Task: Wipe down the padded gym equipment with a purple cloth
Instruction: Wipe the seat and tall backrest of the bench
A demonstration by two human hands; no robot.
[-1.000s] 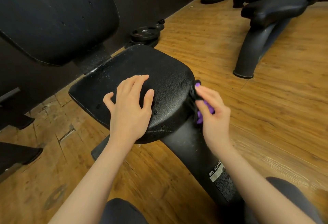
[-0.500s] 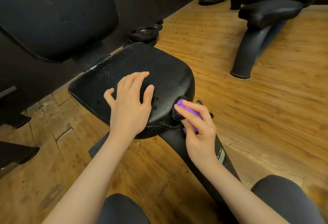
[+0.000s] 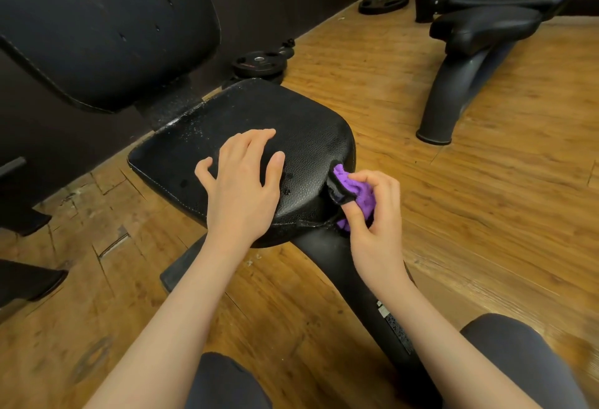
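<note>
Since a second ago the right hand has slid the purple cloth from the right side of the seat pad round toward its near right corner, while the left hand has stayed put.

Far left, the tall back pad leans over the seat. On the seat pad's near half, the left hand rests flat with fingers straight and spread, its grip open, bracing the pad. Pale specks dot the pad's far edge. At the near right corner, the right hand pinches the bunched cloth, thumb and fingers curled round it, pressing it against the pad's edge just above the black frame post.

Trouble here: the upholstery at that corner looks split, with a loose flap, so the cloth could snag and tear it further. The bunched cloth also covers little surface, and the speckled far edge may go unwiped.
</note>
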